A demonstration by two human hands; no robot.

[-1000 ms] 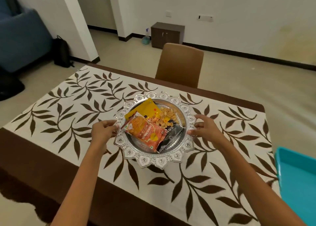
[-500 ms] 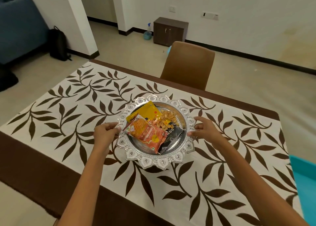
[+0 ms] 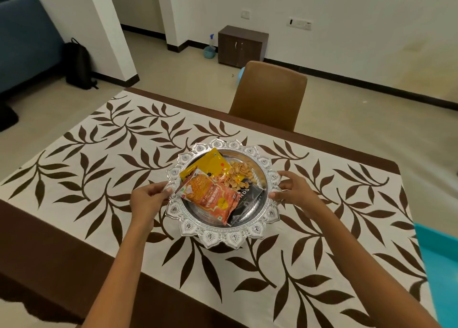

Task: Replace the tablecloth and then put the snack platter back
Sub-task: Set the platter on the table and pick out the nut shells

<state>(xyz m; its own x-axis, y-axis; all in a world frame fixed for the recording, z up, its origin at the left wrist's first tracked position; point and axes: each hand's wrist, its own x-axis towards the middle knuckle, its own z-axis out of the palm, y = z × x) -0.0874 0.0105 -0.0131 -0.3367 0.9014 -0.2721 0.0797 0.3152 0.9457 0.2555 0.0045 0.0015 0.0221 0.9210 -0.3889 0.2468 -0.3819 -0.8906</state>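
1. A silver snack platter (image 3: 224, 238) with a scalloped, petal-shaped rim is being held at both sides over the middle of the desk (image 3: 49, 241).
2. Its left rim is being pinched by the left hand (image 3: 146, 200), the thumb lying on top of the rim and the fingers (image 3: 161, 187) curled closed around the edge.
3. Its right rim is being gripped by the right hand (image 3: 295, 191) in the same way, the fingers bent closed on the edge.
4. Whether the platter is resting on the cloth or being held just above it cannot be told.
5. The desk is being covered by a cream tablecloth (image 3: 99, 159) printed with brown leaf sprays; a dark brown border is showing along the near and far edges.
6. An orange snack packet (image 3: 210, 198) is being carried in the platter, lying across a yellow packet (image 3: 210, 164) on the far side and a black packet (image 3: 245, 201) to its right.
7. Loose pistachio shells (image 3: 239, 175) are lying in the far right part of the platter, touching the yellow and black packets.
8. A brown chair (image 3: 269, 97) is standing at the far side of the desk.
9. A turquoise tray (image 3: 441, 253) is showing at the right edge of the view.
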